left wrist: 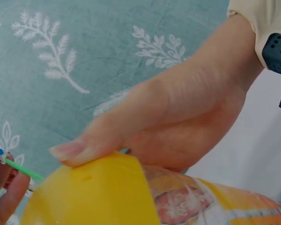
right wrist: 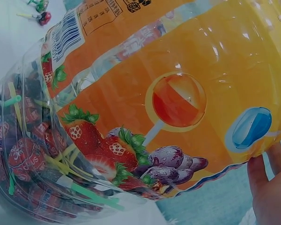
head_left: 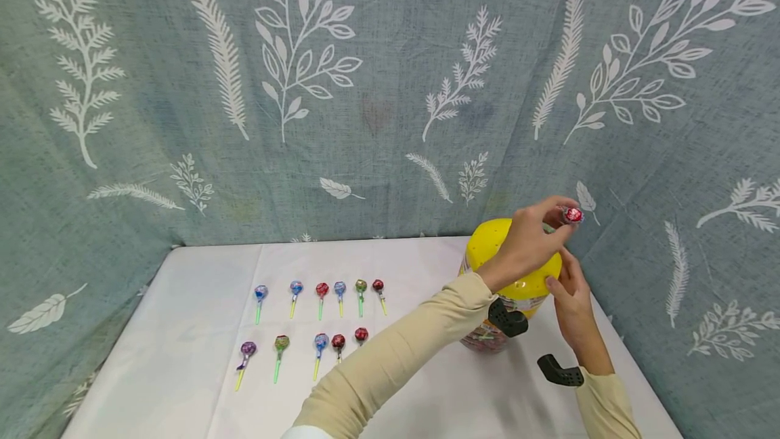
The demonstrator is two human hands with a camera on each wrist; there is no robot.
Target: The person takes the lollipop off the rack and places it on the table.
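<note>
In the head view my left hand (head_left: 525, 244) reaches over the jar's yellow top (head_left: 487, 242) and pinches a lollipop (head_left: 573, 215) in a red wrapper. Its fingertips (left wrist: 9, 197) show at the left edge of the left wrist view, beside a green stick (left wrist: 21, 169) and a bit of blue wrapper. Whether they hold one lollipop or more I cannot tell. My right hand (head_left: 571, 300) grips the jar's upper right side, its thumb (left wrist: 79, 147) on the yellow top. Through the jar's clear base (right wrist: 37, 164), lollipops are visible. My left hand hides part of the top.
Two rows of lollipops lie on the white table (head_left: 183, 330), including a blue one (head_left: 261, 292) and a purple one (head_left: 248, 349). My left forearm passes over the lower row's right end. A leaf-patterned cloth (head_left: 378, 120) hangs behind the table and along its sides.
</note>
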